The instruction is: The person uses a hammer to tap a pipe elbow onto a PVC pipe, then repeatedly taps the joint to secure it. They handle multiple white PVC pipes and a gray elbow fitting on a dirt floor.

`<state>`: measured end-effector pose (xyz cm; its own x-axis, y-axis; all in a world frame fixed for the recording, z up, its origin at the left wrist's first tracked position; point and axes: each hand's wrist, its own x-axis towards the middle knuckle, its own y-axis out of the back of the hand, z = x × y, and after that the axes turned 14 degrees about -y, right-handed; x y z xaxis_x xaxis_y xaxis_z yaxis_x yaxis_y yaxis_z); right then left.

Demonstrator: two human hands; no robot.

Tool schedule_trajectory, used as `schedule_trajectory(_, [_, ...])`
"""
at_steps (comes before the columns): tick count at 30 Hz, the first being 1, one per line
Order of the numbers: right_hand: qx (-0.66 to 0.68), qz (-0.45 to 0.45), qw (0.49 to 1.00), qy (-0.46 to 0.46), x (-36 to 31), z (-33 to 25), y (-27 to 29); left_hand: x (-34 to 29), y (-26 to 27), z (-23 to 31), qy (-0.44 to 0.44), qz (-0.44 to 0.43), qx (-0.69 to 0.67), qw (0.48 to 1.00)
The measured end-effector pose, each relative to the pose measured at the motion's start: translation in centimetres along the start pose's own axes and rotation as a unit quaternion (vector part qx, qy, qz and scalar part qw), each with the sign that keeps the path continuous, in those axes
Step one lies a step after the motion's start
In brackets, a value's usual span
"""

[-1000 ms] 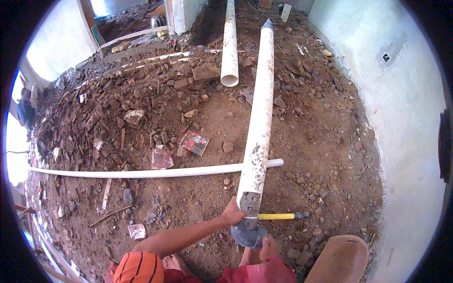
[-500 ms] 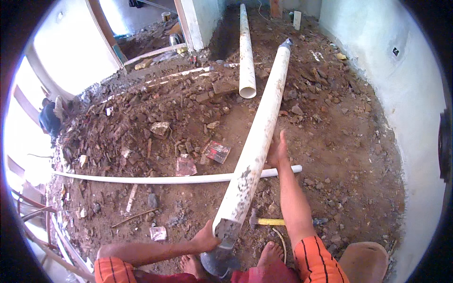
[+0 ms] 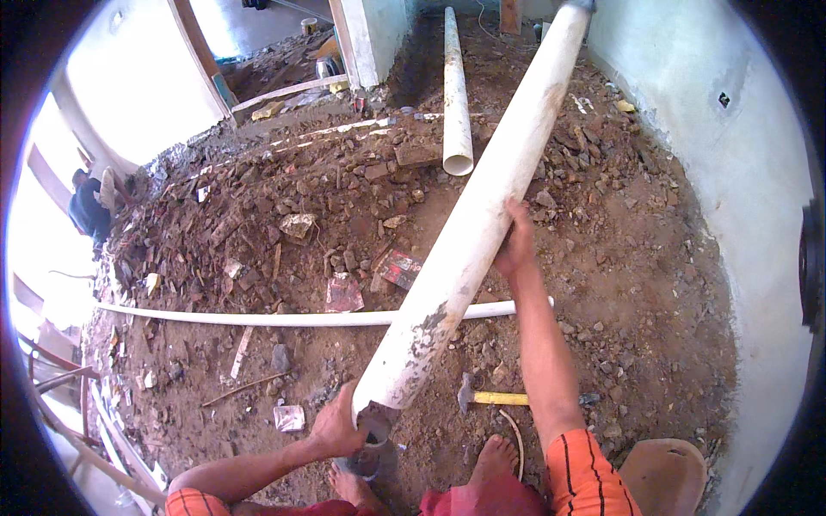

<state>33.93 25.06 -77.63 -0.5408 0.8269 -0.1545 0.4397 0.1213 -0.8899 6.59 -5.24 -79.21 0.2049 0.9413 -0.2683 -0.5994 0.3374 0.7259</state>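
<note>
A long thick white plastic pipe (image 3: 469, 249), smeared with dirt, slants across the view from near my feet to the far right. Its far end is raised and carries a grey piece. The near end has a jagged lower edge, with a dark grey fitting (image 3: 376, 447) just below it; whether they are joined I cannot tell. My left hand (image 3: 338, 427) grips the pipe's near end. Halfway along, my right hand (image 3: 516, 239) is closed on its right side, the thumb on top and the fingers mostly hidden beneath. A thinner white pipe (image 3: 284, 320) lies on the dirt under it.
Another white pipe (image 3: 457, 103) lies farther off on the rubble. A yellow-handled hammer (image 3: 499, 398) is beside my right forearm, near a tan scoop-shaped piece (image 3: 658, 482). A pale wall (image 3: 731, 155) runs along the right. A person (image 3: 90, 206) crouches at far left.
The thick pipe's far end has risen and swung right, while its near end shifted left with my left hand. My right hand has moved up and now wraps the pipe more closely.
</note>
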Motion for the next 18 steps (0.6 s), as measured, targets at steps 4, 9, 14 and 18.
schedule_trajectory(4, [-0.121,-0.02,0.975,0.185,-1.0,-1.9,-5.1,0.8,2.2,-0.2,-0.144,0.045,0.024,0.988])
schedule_trajectory(9, [-0.335,-0.119,0.835,0.419,-8.7,-8.9,-10.8,3.5,5.5,1.9,-0.229,0.007,-0.045,0.972])
schedule_trajectory(14, [-0.344,0.032,0.724,0.597,-13.6,-11.8,-16.0,5.8,9.5,3.3,-0.338,0.02,-0.049,0.94])
schedule_trajectory(18, [-0.258,0.15,0.669,0.681,-17.4,-12.9,-18.8,7.3,12.7,4.5,-0.368,-0.028,-0.016,0.929])
